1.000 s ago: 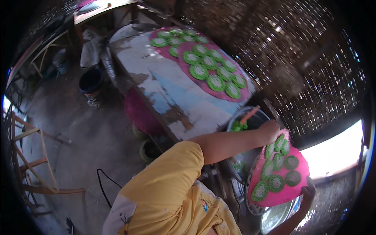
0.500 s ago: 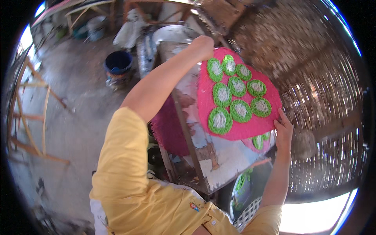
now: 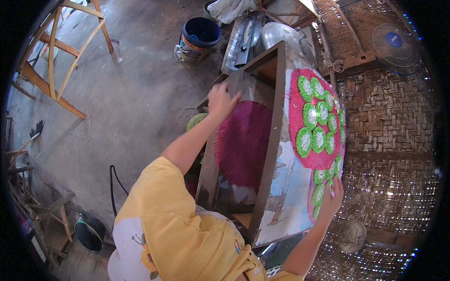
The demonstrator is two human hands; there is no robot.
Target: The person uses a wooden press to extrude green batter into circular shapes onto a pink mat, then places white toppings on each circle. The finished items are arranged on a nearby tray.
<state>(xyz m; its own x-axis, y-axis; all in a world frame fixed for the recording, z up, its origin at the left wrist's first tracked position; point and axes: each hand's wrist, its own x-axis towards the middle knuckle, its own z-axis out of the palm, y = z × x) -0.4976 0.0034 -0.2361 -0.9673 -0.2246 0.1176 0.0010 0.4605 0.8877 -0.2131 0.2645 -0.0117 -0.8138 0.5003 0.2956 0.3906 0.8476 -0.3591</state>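
A pink fabric-like sheet bearing several green rings with white stringy middles lies on a worn wooden table. Beneath its near end, a paler pink sheet carries more of the same rings. My right hand rests at that sheet's right edge, fingers stretched out against the rings. Left of the tabletop, my left hand hovers with thumb and fingers apart, nothing in it. Just below and right of it, a round magenta sheet lies inside the table's open lower frame.
A dark bucket stands on the concrete floor beyond the table. Beside it are a metal lid and a pale cloth. A woven wall with a fan closes the right side. Wooden framing stands far left.
Both hands have let go of the pink sheet, which now lies on the tabletop. My left hand has moved left, over the table's lower frame. The view has turned.
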